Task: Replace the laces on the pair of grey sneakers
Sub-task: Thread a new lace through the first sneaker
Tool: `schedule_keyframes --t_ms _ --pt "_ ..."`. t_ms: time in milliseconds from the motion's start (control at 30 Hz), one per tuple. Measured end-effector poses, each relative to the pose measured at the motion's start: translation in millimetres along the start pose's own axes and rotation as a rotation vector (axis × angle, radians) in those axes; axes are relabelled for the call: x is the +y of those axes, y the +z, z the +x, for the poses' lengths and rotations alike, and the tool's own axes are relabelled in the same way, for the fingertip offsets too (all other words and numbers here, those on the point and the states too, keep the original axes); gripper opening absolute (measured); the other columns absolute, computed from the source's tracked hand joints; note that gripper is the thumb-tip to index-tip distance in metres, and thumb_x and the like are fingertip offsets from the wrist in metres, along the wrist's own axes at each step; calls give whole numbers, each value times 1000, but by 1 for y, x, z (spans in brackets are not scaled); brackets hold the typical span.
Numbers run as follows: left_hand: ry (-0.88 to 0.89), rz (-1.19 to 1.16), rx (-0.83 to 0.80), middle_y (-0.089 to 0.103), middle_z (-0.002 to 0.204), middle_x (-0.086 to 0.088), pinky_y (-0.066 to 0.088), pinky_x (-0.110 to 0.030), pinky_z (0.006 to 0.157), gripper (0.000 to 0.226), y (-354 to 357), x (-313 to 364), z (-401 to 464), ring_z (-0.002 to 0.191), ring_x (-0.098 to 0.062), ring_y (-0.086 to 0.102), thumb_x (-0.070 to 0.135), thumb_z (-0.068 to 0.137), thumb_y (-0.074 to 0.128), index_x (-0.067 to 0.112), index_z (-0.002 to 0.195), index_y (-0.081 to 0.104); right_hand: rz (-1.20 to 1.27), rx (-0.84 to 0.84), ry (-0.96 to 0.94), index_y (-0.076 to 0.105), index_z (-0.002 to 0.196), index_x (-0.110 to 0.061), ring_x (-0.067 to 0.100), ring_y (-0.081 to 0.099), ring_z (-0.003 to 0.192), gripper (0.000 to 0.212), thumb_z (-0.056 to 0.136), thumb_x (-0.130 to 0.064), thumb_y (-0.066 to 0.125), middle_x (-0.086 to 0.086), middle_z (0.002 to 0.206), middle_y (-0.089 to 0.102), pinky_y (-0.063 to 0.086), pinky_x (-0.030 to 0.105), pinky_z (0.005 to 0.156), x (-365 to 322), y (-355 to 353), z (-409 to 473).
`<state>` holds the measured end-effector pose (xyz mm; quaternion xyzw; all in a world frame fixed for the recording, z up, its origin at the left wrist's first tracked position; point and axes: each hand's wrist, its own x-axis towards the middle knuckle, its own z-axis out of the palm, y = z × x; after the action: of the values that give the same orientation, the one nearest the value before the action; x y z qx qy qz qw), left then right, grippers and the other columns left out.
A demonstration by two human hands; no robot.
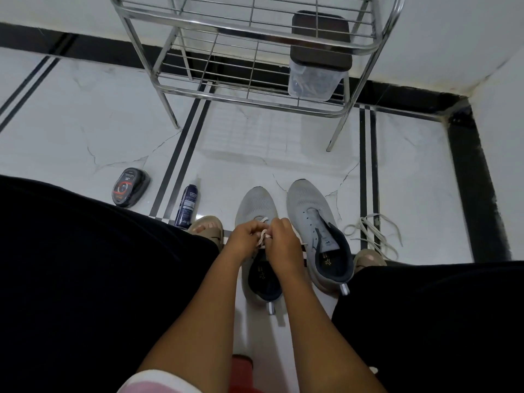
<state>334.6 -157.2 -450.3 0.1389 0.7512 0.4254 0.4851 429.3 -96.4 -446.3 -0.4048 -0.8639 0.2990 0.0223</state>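
Observation:
Two grey sneakers stand side by side on the white floor, toes pointing away from me. The left sneaker (256, 202) carries a whitish lace (262, 240) over its tongue. My left hand (242, 236) and my right hand (280, 236) meet above that tongue, both pinching the lace between their fingertips. The right sneaker (314, 222) has bare eyelets and no lace. A loose whitish lace (371, 232) lies in loops on the floor to the right of the right sneaker.
A metal wire shoe rack (249, 66) stands ahead, holding a clear container with a dark lid (314, 75). A black shoe-polish sponge (130, 187) and a dark spray bottle (185, 205) lie at left. My sandalled feet (205, 226) and dark-clad legs flank the sneakers.

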Motion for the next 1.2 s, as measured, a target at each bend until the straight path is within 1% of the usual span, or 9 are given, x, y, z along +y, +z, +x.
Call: schedule_keyframes --t_ms 300,400,500,633,733,833,900,1000,1200 --pt "-43 670 355 65 110 -8 50 -36 82 29 1 -17 -2 102 -28 59 9 92 49 24 110 67 284 201 387 55 68 -21 20 59 78 24 83 -31 70 -5 82 62 48 36 78 23 -2 0" --pt "-11 745 322 64 114 -10 48 -37 83 26 5 -25 -7 108 -30 56 15 93 49 16 114 64 305 -10 509 51 68 -18 26 58 79 30 91 -34 62 3 78 60 46 32 69 33 -6 -3" --pt "-88 539 221 63 118 -14 46 -35 88 28 3 -27 -2 110 -32 56 14 93 44 10 114 62 246 -231 480 56 75 -13 31 62 81 33 96 -36 50 12 81 62 50 37 72 41 -7 5" --pt "-263 112 162 61 117 -20 50 -32 82 27 4 -21 2 105 -34 60 21 96 39 7 98 62 740 -183 666 56 76 -16 21 55 61 29 97 -34 46 7 70 61 46 33 59 31 -4 12" --pt "-331 -176 197 57 73 -8 38 -23 53 26 10 -19 1 58 -17 50 19 92 40 19 66 48 1002 -167 752 67 79 -15 13 49 53 38 100 -36 42 3 66 63 33 25 49 23 0 13" --pt "-368 -524 251 47 48 3 29 -23 46 29 14 -19 0 45 -12 37 21 91 44 15 63 49 1157 -188 789 77 84 -11 16 52 59 52 98 -44 39 5 70 66 40 28 60 23 9 15" --pt "-373 -707 263 48 45 4 30 -19 43 28 13 -18 0 43 -8 40 20 94 44 14 68 54 1236 -148 819 68 86 -9 19 53 58 47 99 -43 38 4 71 68 43 29 62 22 11 16" --pt "-404 -884 254 52 44 5 31 -13 37 31 11 -20 1 35 -3 43 21 99 38 10 78 59 1326 -70 876 38 70 -19 7 26 33 37 104 -32 32 -6 50 46 20 25 46 20 8 22" --pt "-424 -1059 367 50 48 8 31 -13 40 34 19 -17 6 30 -2 34 16 101 33 17 67 40 1469 6 1044 30 65 -20 7 16 27 38 102 -24 30 -6 40 31 13 26 48 19 5 23"
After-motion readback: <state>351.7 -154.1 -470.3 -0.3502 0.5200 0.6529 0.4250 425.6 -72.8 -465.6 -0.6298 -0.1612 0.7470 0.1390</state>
